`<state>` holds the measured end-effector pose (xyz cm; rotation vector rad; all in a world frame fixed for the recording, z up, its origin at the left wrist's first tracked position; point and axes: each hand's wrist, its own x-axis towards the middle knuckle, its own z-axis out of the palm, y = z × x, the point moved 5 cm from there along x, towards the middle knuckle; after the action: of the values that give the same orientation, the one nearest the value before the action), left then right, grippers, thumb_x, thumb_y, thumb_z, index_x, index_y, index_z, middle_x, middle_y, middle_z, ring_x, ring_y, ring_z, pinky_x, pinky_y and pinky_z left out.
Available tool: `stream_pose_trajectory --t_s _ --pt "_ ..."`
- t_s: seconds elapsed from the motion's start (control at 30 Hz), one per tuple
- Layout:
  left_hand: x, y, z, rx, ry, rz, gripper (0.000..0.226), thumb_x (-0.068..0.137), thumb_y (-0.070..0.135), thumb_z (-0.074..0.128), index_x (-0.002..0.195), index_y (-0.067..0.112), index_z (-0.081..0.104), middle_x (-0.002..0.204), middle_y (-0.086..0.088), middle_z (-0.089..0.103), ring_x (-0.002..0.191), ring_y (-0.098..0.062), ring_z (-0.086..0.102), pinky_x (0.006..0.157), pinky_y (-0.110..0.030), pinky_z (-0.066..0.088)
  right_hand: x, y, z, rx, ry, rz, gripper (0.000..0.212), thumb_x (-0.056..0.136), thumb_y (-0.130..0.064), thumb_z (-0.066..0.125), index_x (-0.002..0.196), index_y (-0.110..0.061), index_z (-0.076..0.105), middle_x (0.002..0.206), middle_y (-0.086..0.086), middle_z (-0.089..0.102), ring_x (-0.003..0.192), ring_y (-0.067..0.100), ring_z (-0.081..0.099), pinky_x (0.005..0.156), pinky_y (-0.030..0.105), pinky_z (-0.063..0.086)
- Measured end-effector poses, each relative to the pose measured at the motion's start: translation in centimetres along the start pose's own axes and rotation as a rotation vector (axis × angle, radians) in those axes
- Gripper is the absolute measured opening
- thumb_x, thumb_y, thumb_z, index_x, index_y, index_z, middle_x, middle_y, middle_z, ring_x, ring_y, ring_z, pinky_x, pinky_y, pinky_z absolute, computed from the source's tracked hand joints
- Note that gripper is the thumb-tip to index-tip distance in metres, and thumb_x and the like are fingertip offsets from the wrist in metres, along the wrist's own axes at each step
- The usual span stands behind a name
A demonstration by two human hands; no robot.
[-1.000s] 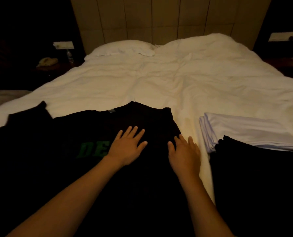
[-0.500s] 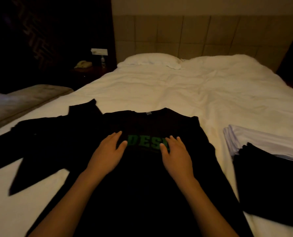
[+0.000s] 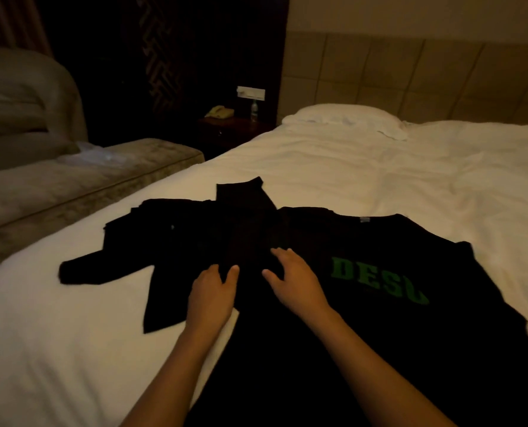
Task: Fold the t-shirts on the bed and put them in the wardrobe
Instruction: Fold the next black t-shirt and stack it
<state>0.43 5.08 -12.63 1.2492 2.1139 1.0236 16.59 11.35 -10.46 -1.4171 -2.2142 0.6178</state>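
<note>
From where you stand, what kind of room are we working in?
Most likely a hotel bedroom: a made bed with white linen and a pillow against a padded headboard, and a nightstand holding a corded telephone and a small bottle.

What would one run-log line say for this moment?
stage: folding | left hand: on black t-shirt sleeve area, fingers loosely curled | right hand: open, on shirt | shirt: flat on bed | wardrobe: unseen
</note>
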Motion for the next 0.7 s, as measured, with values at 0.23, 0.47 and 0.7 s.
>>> stream_pose_trajectory --t_s 0.23,0.47,0.7 --pt "2.8 -0.4 0.0 0.047 0.033 -0.168 0.030 0.094 0.061 0.045 0.092 0.031 0.052 0.088 0.009 0.058 0.089 -0.020 0.061 0.070 -0.032 0.040 9.2 -1.4 1.7 -0.001 -0.049 -0.124 0.056 0.100 -0.028 0.054 0.151 -0.021 0.034 0.158 -0.002 0.031 0.150 0.015 0.012 0.117 0.031 0.019" --pt "3.8 -0.9 0.0 -0.216 0.229 -0.063 0.033 0.090 0.044 0.063 0.068 0.020 0.060 0.068 0.004 0.060 0.068 -0.016 0.060 0.055 -0.029 0.038 14.5 -2.6 3.2 -0.270 -0.228 -0.245 0.053 0.090 -0.049 0.063 0.136 -0.025 0.051 0.134 0.003 0.054 0.130 0.020 0.044 0.106 0.034 0.039" --pt "4.7 -0.1 -0.2 -0.642 0.160 -0.040 0.020 0.096 0.024 0.061 0.083 0.010 0.067 0.078 -0.007 0.069 0.071 -0.018 0.067 0.068 -0.035 0.055 16.7 -4.5 0.3 -0.258 -0.380 -0.333 0.014 0.092 -0.037 0.065 0.079 -0.035 0.058 0.084 -0.011 0.060 0.080 0.003 0.056 0.072 0.023 0.038"
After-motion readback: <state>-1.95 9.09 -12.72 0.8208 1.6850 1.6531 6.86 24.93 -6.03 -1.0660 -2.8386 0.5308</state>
